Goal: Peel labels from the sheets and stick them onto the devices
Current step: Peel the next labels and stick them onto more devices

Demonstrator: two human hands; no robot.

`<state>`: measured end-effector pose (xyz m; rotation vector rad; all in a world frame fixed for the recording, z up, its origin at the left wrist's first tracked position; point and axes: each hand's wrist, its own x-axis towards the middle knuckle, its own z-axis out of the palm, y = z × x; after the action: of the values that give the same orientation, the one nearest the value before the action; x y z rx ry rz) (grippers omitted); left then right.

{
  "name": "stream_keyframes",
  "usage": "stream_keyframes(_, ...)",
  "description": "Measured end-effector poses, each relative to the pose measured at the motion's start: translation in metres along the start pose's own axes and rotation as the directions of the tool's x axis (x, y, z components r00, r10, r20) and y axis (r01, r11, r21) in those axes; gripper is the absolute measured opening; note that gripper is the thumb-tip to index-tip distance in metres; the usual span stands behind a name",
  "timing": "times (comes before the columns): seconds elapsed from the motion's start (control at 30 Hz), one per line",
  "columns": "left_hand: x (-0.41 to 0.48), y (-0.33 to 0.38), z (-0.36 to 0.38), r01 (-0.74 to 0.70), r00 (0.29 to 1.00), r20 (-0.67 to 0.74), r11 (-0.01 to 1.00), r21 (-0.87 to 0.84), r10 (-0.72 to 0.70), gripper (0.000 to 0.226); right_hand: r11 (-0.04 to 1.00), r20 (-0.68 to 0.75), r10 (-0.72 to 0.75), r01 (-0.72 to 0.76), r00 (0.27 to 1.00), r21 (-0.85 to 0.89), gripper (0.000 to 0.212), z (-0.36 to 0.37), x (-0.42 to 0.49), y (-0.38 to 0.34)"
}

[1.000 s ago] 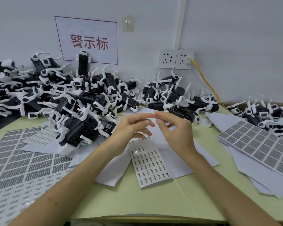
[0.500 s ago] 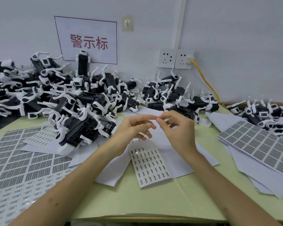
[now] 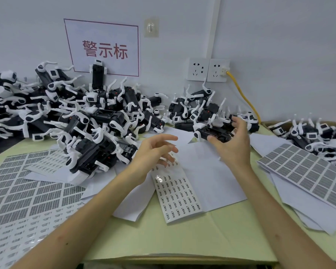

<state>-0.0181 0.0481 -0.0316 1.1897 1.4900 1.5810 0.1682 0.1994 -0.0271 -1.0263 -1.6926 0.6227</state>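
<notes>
Hands apart over the green table (image 3: 202,239): a worker's right hand (image 3: 234,144) arches over a black device (image 3: 213,133) at 1 o'clock, thumb against its near edge, though whether the grip has closed cannot be told. The left hand (image 3: 151,152) hovers loosely curled, nothing visibly held, above the narrow label strip (image 3: 178,195) at centre. Lifted carelessly, the device's white arms could snag the pile (image 3: 202,109) at 12 o'clock and drag neighbours onto the labels.
</notes>
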Motion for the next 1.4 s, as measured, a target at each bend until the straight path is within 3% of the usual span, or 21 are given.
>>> stream_keyframes(0.07,0.000,0.000,0.002,0.004,1.000,0.000,1.000,0.010,-0.004,0.024,0.987,0.072,0.116,-0.106,0.991,-0.121,0.093,-0.002,0.004,0.008)
stream_keyframes(0.13,0.000,-0.001,0.003,0.008,1.000,-0.004,1.000,0.021,-0.008,0.023,0.983,0.118,0.157,-0.143,0.981,-0.118,0.093,-0.001,0.005,0.013)
stream_keyframes(0.23,0.000,-0.001,0.003,0.008,1.000,-0.012,0.999,0.031,-0.008,0.023,0.989,0.087,0.127,-0.120,0.988,-0.089,0.085,-0.001,0.006,0.016)
stream_keyframes(0.4,-0.001,-0.001,0.003,0.082,0.997,0.003,0.994,0.078,-0.083,0.020,0.994,0.161,0.093,-0.083,0.983,-0.066,0.093,0.002,0.007,0.021)
stream_keyframes(0.57,-0.005,-0.002,0.010,0.149,0.975,0.120,0.949,0.278,-0.189,0.017,0.999,0.083,0.016,-0.012,0.996,-0.046,0.084,0.004,0.006,0.020)
stream_keyframes(0.7,-0.006,0.000,0.011,0.133,0.976,0.126,0.943,0.306,-0.179,0.017,0.990,-0.027,-0.057,0.060,0.998,0.126,0.078,0.002,0.004,0.010)
stream_keyframes(0.83,-0.005,0.000,0.011,0.080,0.996,-0.056,0.981,0.174,-0.072,0.017,0.902,0.045,0.008,-0.027,0.999,0.431,0.074,-0.003,0.003,-0.002)
stream_keyframes(0.93,-0.001,0.002,0.004,-0.042,0.951,-0.297,0.990,0.138,0.082,0.015,0.756,0.157,0.073,-0.157,0.985,0.635,0.067,-0.004,0.003,-0.008)
stream_keyframes(1.0,0.000,0.005,-0.003,-0.087,0.927,-0.359,0.994,0.071,0.107,0.016,0.707,0.224,0.060,-0.200,0.973,0.678,0.060,-0.005,0.003,-0.011)
stream_keyframes(1.07,0.001,0.007,-0.007,-0.070,0.952,-0.297,0.997,0.010,0.070,0.027,0.683,0.324,0.020,-0.250,0.946,0.687,0.056,-0.004,0.002,-0.014)
stream_keyframes(1.17,-0.001,0.007,0.000,-0.035,0.997,-0.071,0.998,0.046,0.038,0.037,0.655,0.454,-0.049,-0.314,0.890,0.687,0.051,-0.005,-0.003,-0.016)
stream_keyframes(1.3,-0.008,0.003,0.013,0.000,0.979,0.203,0.995,0.097,-0.020,0.050,0.679,0.513,-0.107,-0.314,0.852,0.663,0.058,-0.003,-0.009,-0.019)
stream_keyframes(1.4,-0.011,0.001,0.020,0.014,0.968,0.245,0.987,0.159,-0.053,0.057,0.751,0.513,-0.130,-0.253,0.848,0.609,0.061,-0.003,-0.012,-0.019)
